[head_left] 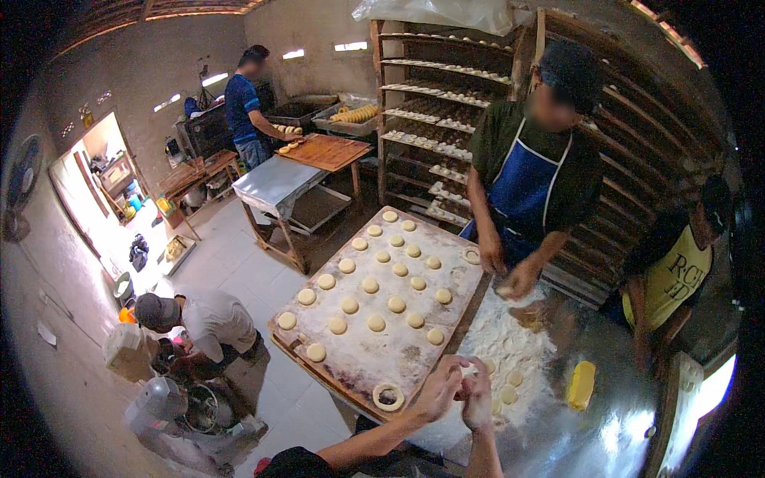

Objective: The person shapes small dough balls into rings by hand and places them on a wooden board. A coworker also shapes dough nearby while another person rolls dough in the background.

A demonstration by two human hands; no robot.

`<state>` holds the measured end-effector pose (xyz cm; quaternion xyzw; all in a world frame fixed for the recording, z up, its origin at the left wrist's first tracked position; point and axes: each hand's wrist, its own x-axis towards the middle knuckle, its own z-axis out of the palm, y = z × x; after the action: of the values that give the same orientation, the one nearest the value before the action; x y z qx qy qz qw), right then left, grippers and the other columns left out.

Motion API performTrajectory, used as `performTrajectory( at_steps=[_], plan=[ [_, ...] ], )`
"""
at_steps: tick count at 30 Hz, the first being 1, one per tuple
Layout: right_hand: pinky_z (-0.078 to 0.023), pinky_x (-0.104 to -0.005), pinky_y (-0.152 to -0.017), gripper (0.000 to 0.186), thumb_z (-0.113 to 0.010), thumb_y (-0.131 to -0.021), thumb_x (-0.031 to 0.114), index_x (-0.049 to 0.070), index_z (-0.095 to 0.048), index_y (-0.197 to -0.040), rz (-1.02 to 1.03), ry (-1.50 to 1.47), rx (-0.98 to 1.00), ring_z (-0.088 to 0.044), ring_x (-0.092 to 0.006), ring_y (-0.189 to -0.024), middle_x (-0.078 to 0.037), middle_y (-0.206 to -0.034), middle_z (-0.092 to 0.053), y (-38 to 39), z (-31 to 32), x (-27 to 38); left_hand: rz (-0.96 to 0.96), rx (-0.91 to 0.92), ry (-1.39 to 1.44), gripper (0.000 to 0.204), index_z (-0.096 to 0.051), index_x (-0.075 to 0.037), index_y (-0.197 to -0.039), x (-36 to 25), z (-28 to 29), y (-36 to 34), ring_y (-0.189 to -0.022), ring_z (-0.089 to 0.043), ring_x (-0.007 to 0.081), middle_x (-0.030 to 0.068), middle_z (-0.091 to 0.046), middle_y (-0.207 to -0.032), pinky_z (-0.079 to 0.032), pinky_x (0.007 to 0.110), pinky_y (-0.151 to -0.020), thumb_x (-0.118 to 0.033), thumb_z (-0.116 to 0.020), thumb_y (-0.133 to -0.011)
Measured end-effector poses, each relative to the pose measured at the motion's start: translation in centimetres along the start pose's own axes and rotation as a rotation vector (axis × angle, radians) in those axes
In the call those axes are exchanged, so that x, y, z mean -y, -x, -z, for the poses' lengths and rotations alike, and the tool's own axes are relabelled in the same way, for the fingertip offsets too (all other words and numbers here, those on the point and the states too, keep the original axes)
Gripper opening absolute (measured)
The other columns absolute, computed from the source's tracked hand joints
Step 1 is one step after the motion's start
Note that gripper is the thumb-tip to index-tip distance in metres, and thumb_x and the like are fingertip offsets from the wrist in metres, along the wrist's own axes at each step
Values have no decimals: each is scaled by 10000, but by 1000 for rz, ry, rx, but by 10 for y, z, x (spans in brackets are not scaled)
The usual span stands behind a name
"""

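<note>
My left hand (pixel 437 390) and my right hand (pixel 478 398) meet over the near edge of the table, their fingers curled around a small pale piece of dough (pixel 468 370). Most of that piece is hidden by the fingers. Just left of them lies a floured wooden board (pixel 414 362) with several flat dough rounds (pixel 375 323) spread in loose rows. A dough ring (pixel 388 397) sits at its near corner. Beneath and beyond my right hand, more dough rounds (pixel 508 393) rest on flour (pixel 510 342) scattered over the metal tabletop.
A yellow block (pixel 582 385) lies at the table's right. Across from me, a person in a blue apron (pixel 526 175) handles dough. Others stand at the right, at a back table (pixel 279 183), and beside a mixer (pixel 159 402). Racks (pixel 446 95) of dough trays line the back.
</note>
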<state>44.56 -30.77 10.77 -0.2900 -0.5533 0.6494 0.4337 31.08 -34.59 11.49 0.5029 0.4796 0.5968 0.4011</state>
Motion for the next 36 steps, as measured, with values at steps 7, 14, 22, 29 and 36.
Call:
performTrajectory(
  at_steps=[7,14,22,29,36],
  plan=[
    [-502,-278,-538,674,-473,-973,563,37,-410,-1389,104,-195,-98,-630,-140,-666,-67,-868,-634,-19,-62,-2,-104,32,-497,166,-511,-55,-1100,-6,49,1,-685,-668,406,194,-654,-788,-521,484,-573,-186,-447,-1022],
    [-537,-267,-644,665,-439,-975,593,52,-394,-1360,410,596,-66,-672,-199,-838,-135,-1116,-649,-39,-77,-40,-26,101,-573,142,-510,-73,-1100,17,97,-9,-693,-650,443,230,-640,-783,-510,494,-582,-165,-498,-992],
    [-473,-241,-614,722,-417,-983,598,15,-362,-1406,189,165,-97,-611,-158,-799,-135,-1080,-602,-57,-101,-59,-82,167,-392,137,-518,-70,-1093,23,123,-40,-685,-652,441,225,-647,-773,-508,503,-575,-165,-480,-1002],
    [-450,-246,-617,677,-419,-984,601,73,-382,-1406,344,367,-161,-557,-123,-695,-77,-925,-609,-63,-93,-74,-71,305,-530,160,-510,-77,-1089,33,123,-55,-683,-637,461,237,-636,-751,-488,530,-575,-210,-472,-1008],
    [-431,-326,-933,693,-483,-994,514,54,-323,-1487,-18,387,-365,-554,-167,-962,-61,-1016,-596,-60,-83,-91,79,413,-413,271,-475,-79,-1130,40,115,-58,-768,-625,526,282,-649,-842,-492,566,-651,-320,-392,-1041]
  ],
)
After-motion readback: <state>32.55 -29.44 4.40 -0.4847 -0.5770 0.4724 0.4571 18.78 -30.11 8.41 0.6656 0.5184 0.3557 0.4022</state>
